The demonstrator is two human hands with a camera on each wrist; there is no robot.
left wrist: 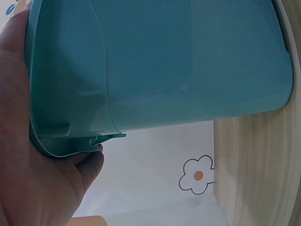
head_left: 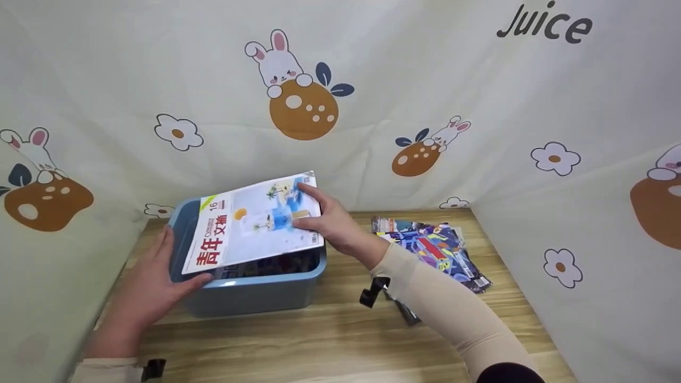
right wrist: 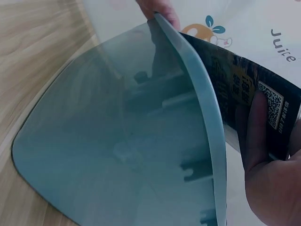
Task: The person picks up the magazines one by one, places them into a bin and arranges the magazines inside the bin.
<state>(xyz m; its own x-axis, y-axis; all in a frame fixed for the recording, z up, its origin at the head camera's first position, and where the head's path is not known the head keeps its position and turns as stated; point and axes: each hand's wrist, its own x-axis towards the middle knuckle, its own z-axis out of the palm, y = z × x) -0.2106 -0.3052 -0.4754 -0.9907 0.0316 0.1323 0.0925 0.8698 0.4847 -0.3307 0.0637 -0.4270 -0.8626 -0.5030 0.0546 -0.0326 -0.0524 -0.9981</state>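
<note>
A blue plastic storage bin [head_left: 250,295] stands on the wooden table, left of centre. My left hand [head_left: 151,287] holds its near left corner, thumb on the front rim and fingers along the left side. The left wrist view shows this hand [left wrist: 37,160] close against the rim. My right hand [head_left: 340,226] grips the right edge of a white magazine [head_left: 245,234] with red Chinese characters and a beach picture. It lies tilted across the bin's opening, face up. Its dark back cover, with a QR code [right wrist: 272,106], shows in the right wrist view. Dark printed contents [head_left: 287,264] show beneath it inside the bin.
To the right, a loose pile of colourful magazines [head_left: 433,250] lies on the table [head_left: 340,340], partly hidden by my right forearm. A pale curtain [head_left: 223,96] with rabbits, oranges and flowers surrounds the table at the back and sides.
</note>
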